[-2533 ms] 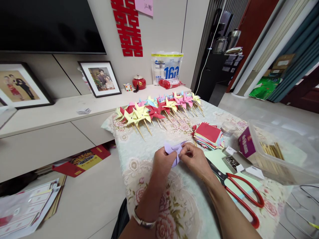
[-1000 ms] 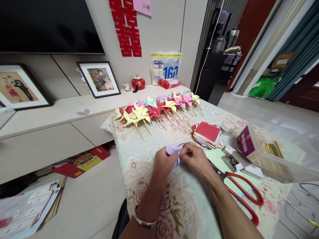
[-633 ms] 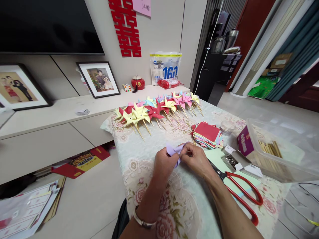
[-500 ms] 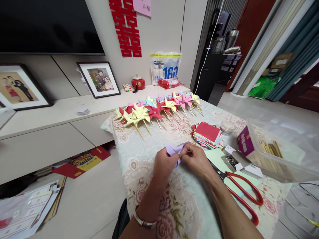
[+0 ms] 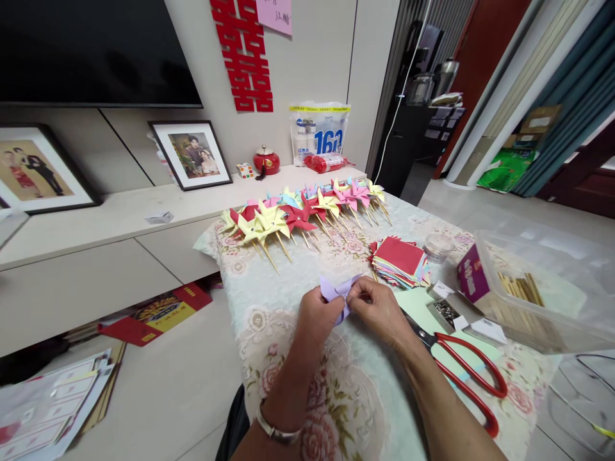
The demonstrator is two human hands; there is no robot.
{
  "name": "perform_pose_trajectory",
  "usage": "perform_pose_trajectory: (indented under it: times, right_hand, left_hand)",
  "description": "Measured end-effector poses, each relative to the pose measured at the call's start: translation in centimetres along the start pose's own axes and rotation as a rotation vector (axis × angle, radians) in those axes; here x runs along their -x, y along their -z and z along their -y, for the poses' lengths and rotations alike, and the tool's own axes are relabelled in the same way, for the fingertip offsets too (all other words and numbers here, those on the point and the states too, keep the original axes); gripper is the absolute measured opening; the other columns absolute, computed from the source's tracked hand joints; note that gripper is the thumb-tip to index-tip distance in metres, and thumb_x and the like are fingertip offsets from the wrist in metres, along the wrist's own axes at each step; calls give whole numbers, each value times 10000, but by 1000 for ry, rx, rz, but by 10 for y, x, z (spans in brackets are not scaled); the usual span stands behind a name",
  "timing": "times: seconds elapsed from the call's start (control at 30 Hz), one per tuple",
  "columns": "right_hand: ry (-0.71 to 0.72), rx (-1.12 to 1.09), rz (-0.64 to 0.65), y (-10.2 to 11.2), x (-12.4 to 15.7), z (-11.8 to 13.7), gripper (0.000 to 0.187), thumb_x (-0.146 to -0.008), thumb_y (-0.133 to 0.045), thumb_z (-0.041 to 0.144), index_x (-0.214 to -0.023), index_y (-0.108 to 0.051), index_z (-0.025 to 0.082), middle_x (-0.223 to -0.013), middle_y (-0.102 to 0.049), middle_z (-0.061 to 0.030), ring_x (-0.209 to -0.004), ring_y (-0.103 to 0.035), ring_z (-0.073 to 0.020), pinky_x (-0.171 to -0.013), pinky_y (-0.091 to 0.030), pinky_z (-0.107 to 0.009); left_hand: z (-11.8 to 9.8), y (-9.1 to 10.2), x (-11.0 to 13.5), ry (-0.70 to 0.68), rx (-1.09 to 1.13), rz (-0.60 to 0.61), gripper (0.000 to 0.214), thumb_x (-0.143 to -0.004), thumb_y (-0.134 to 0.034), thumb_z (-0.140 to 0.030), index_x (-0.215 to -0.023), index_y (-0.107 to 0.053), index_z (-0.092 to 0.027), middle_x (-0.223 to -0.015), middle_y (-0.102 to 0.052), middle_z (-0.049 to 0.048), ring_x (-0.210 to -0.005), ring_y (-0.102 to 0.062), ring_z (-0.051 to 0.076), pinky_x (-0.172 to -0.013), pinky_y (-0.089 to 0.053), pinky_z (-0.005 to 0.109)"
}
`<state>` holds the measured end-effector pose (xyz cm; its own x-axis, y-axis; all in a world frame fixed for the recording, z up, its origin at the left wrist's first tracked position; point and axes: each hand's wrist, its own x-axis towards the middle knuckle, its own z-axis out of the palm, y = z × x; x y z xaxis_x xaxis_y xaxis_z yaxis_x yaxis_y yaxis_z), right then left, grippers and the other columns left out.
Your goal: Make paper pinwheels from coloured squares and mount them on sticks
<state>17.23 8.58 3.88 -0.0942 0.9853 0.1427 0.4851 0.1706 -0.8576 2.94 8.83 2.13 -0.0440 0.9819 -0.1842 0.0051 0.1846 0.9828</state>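
Above the flowered tablecloth, a folded purple paper pinwheel (image 5: 331, 288) is pinched between both hands. My left hand (image 5: 319, 312) is closed on its left side, the thumb pressing near the middle. My right hand (image 5: 377, 306) grips its right side with thumb and fingertips close to the centre; whether a pin is between those fingertips is hidden. Red-handled scissors (image 5: 468, 368) lie beside my right forearm, partly on pale green paper (image 5: 413, 301). Just beyond my right hand sits a stack of coloured paper squares (image 5: 398, 256).
Finished pinwheels (image 5: 298, 214) on sticks lie along the table's far side. At the right are an opened small box of metal pins (image 5: 446, 314), a round clear container (image 5: 439, 246) and a clear plastic bin (image 5: 542, 320) with wooden sticks (image 5: 523, 291).
The purple paper has turned slightly, showing more of its folds near the centre. Both hands stay in nearly the same place, with small finger movements.
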Motion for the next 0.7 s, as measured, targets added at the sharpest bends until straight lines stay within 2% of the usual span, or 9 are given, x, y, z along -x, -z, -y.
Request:
perform_pose_trajectory:
  times: [0.53, 0.6, 0.7]
  right_hand:
    - [-1, -39, -22, 1, 0, 1, 88, -671, -554, 164, -602, -586, 208, -663, -623, 5, -668, -563, -175, -652, -398, -284]
    - [1, -86, -33, 1, 0, 1, 80, -689, -582, 185, -615, -609, 201, -691, -651, -1, -691, -589, -176, -675, -423, -284]
    - [-7, -165, -96, 2, -2, -1, 133, -754, -635, 302, -685, -641, 188, -848, -714, -42, -779, -637, -196, -723, -465, -294]
  left_hand:
    - [6, -2, -2, -59, -91, -34, 184, -610, -636, -286, -674, -716, -133, -544, -579, -24, -541, -492, 139, -519, -372, 243]
    - [5, -2, -3, -26, -36, -53, 187, -597, -641, -271, -685, -725, -129, -547, -593, -20, -540, -499, 142, -512, -372, 243]
    - [5, -1, -4, 40, 156, -71, 201, -567, -667, -245, -707, -739, -120, -564, -627, -9, -547, -531, 150, -525, -398, 245]
